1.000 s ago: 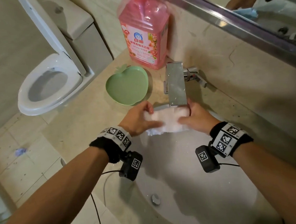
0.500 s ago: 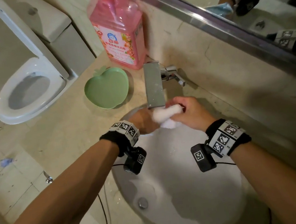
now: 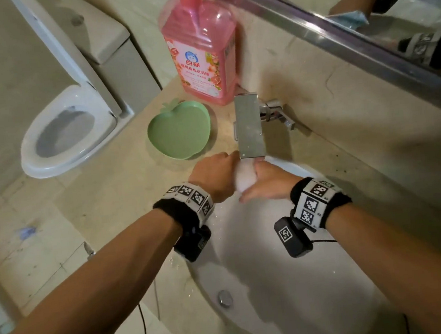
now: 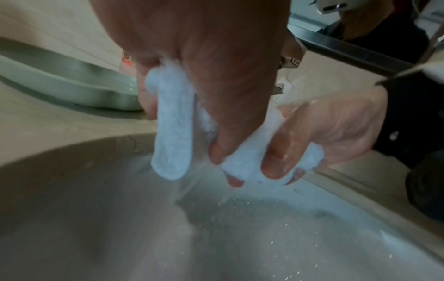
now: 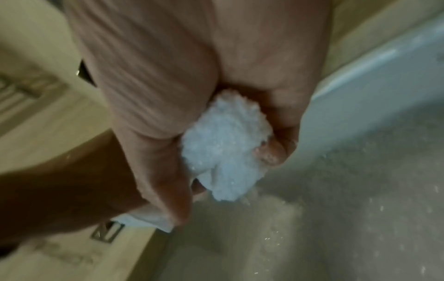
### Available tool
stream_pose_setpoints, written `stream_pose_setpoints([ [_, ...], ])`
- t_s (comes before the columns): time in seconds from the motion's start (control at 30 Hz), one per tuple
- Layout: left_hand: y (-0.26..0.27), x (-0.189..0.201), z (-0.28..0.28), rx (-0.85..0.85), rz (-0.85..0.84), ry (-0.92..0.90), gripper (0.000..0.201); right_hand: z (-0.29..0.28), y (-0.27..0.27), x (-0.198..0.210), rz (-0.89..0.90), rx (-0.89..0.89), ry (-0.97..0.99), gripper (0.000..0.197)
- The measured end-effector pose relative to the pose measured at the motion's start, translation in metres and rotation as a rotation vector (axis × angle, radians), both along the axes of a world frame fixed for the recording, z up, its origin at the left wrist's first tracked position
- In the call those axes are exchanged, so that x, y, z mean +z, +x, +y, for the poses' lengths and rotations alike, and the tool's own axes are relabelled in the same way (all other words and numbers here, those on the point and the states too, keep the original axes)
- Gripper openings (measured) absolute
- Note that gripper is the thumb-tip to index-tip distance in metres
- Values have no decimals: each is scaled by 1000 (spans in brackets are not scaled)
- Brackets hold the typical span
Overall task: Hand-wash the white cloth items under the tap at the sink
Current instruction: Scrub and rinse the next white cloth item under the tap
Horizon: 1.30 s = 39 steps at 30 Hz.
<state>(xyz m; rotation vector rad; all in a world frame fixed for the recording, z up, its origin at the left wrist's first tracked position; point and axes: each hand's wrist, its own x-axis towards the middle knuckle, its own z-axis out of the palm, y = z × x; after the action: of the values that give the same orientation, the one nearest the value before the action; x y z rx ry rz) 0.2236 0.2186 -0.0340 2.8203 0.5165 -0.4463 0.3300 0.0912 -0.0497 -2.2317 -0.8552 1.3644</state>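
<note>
Mid-scrub: both hands, left hand [image 3: 216, 176] and right hand [image 3: 266, 182], squeeze the white cloth [image 3: 245, 176] under the tap [image 3: 249, 125]; next probably keep rubbing and rinsing it.

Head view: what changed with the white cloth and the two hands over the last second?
The white cloth, spread flat between the hands a second ago, is now bunched into a wad under the tap. The left hand and right hand closed in together, both gripping it; water runs off it. The green apple-shaped dish and pink detergent bottle kept their places.
</note>
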Motion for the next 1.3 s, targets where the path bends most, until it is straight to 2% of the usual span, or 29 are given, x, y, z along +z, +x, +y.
stream_pose_setpoints([
  [0.13,2,-1,-3,-16,91,56,39,7,-1,1,-255,177,-13,59],
  [0.2,8,-2,-7,-1,103,52,37,9,1,0,-360,277,-17,49],
  [0.3,20,-3,-10,25,120,74,21,9,5,-3,-532,382,37,37],
  [0.33,24,-4,-11,30,127,75,21,8,7,-5,-568,387,63,35],
  [0.47,33,-14,-18,-29,165,75,29,2,11,-14,-667,418,63,9],
  [0.6,37,-23,-21,-140,251,65,34,-6,13,-16,-700,426,100,22],
  [0.7,37,-21,-19,-82,219,-41,36,-9,15,-11,-659,308,107,12],
  [0.73,35,-19,-17,-46,174,-112,37,-9,17,-8,-628,278,111,13],
  [0.83,21,-7,-11,68,39,-412,49,-10,24,0,-501,311,142,40],
  [0.93,6,1,-7,300,21,-727,63,-10,21,12,-340,414,303,57],
  [0.97,1,1,-5,341,29,-757,63,-9,17,13,-309,415,357,57],
  [1.07,-10,4,0,306,-53,-662,57,-5,7,12,-279,369,400,50],
  [1.17,-18,9,5,270,-69,-578,47,-4,0,4,-253,132,401,42],
  [1.23,-24,9,8,315,-139,-618,37,-6,-1,-1,-280,-12,398,38],
  [1.3,-29,9,11,385,-239,-666,24,-9,-3,1,-236,-91,448,43],
])
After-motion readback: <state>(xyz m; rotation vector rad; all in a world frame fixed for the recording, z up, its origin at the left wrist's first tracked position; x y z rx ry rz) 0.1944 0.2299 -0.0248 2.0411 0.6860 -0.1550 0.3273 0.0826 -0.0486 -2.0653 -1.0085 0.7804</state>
